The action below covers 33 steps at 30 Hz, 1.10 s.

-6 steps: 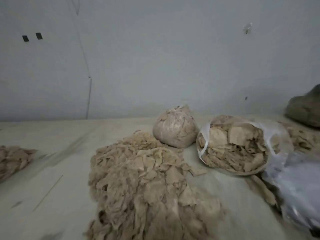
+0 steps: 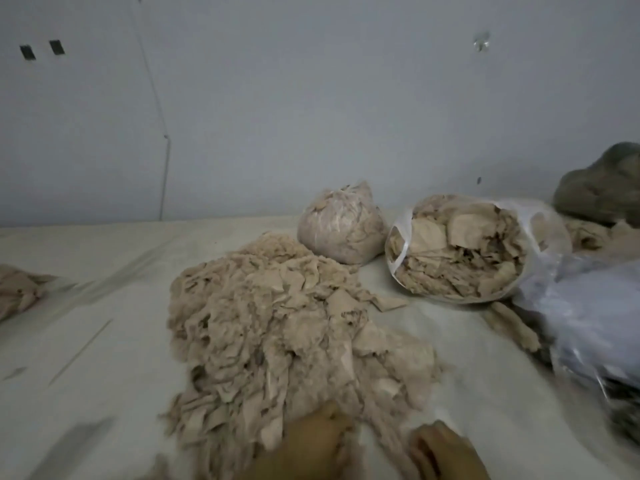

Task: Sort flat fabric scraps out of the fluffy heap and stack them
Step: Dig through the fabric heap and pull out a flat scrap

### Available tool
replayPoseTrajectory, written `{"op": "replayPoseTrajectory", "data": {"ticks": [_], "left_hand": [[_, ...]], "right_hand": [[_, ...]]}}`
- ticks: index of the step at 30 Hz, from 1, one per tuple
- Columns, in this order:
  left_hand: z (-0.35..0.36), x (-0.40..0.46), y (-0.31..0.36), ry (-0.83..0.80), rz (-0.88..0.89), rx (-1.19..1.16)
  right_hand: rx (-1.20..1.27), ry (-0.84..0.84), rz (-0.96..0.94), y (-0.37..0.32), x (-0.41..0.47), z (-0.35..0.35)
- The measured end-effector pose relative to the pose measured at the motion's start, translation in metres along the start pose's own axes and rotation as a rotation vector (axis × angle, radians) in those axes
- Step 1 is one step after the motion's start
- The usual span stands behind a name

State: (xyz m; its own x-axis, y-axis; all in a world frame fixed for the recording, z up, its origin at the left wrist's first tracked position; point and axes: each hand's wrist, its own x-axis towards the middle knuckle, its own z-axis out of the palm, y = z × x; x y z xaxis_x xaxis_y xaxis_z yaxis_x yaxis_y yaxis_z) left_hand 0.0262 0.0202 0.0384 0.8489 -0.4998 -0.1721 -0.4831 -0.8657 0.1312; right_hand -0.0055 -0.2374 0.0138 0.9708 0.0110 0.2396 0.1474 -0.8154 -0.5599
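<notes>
Both hands, left hand (image 2: 311, 441) and right hand (image 2: 446, 452), sit at the fluffy heap (image 2: 277, 327) edge, fingers too blurry to read, so fluff could easily ride along with flat scraps.

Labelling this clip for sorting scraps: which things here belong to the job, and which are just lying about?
Job:
fluffy heap
left hand
right hand
small scrap pile

Lying about:
tied bag
open bag of scraps
bluish plastic bag
dark bundle

A plain grey-white wall (image 2: 311, 98) fills the upper frame, two small dark rectangular marks (image 2: 41, 50) at upper left; dim light.
</notes>
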Motion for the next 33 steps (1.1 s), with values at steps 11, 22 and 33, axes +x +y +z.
{"op": "replayPoseTrajectory", "data": {"ticks": [11, 22, 33], "left_hand": [[-0.021, -0.021, 0.008, 0.347, -0.131, -0.232], [-0.012, -0.039, 0.024, 0.047, -0.148, -0.334], [-0.019, 0.027, 0.067, 0.316, 0.116, -0.043]], "right_hand": [[0.021, -0.161, -0.120, -0.018, -0.058, 0.001], [-0.085, -0.226, -0.397, -0.008, -0.058, 0.011], [-0.018, -0.286, -0.450, -0.009, -0.053, 0.015]]}}
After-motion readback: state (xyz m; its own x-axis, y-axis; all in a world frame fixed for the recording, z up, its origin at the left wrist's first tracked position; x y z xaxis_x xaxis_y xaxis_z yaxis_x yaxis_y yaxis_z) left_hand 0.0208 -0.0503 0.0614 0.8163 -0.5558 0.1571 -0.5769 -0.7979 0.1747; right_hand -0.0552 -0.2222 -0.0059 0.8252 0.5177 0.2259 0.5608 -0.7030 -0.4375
